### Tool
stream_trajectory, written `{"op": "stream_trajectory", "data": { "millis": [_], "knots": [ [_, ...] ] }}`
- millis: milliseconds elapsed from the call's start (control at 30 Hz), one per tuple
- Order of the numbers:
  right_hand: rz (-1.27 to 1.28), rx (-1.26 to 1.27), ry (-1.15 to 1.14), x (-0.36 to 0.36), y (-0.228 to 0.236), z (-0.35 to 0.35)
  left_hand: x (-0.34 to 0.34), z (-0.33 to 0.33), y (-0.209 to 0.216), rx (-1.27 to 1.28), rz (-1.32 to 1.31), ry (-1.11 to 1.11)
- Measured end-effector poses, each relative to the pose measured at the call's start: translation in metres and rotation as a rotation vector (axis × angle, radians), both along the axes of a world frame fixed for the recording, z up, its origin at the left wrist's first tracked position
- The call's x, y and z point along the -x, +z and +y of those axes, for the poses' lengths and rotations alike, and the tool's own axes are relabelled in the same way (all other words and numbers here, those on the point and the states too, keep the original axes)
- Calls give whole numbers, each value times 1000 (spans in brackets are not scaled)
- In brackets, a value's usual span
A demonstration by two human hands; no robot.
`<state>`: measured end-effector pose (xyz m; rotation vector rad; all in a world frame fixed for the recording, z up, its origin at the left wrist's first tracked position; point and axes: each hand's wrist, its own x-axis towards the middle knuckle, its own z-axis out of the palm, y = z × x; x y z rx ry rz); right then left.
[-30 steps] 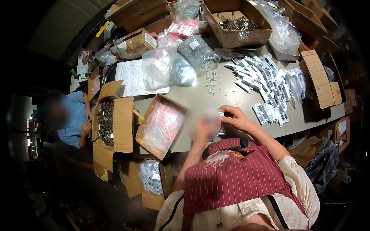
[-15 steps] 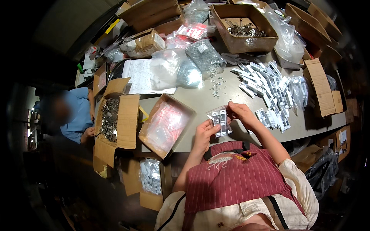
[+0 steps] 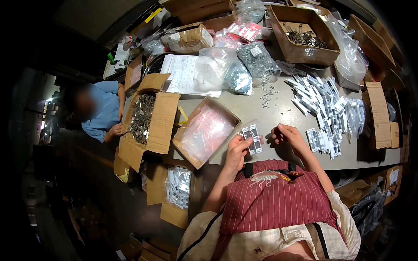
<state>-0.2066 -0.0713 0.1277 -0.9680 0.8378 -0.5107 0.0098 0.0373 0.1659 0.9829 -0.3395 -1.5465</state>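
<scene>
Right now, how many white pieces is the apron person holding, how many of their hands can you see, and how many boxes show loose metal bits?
White pieces: 2
Hands (left hand, right hand): 2
Boxes showing metal bits: 2
Total: 6

Two pale grey slotted pieces (image 3: 254, 139) sat in a clear bag (image 3: 253, 122) gripped by the left hand (image 3: 236, 152).
They stood side by side, tops leaning slightly left, under that hand's thumb, apart from the right hand (image 3: 288, 135).
</scene>
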Motion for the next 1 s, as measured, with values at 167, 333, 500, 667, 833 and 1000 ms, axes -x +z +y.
{"op": "stream_trajectory", "data": {
  "millis": [167,333,500,667,833,1000],
  "knots": [
    [21,77,2,-6,4,-1,7,-3,-11,37,-36,-38],
    [14,143,4,-7,4,-2,14,-5,-13,49,-32,7],
    [49,110,-10,-3,-8,1,7,-4,-13,25,-96,40],
    [40,116,-7,-1,-22,1,4,-3,-1,-1,-150,75],
    [-19,50,-46,-2,-22,4,-2,-4,-4,6,-56,115],
    [-89,-51,-96,-8,-22,6,-14,0,-27,23,144,142]
  ]
}}
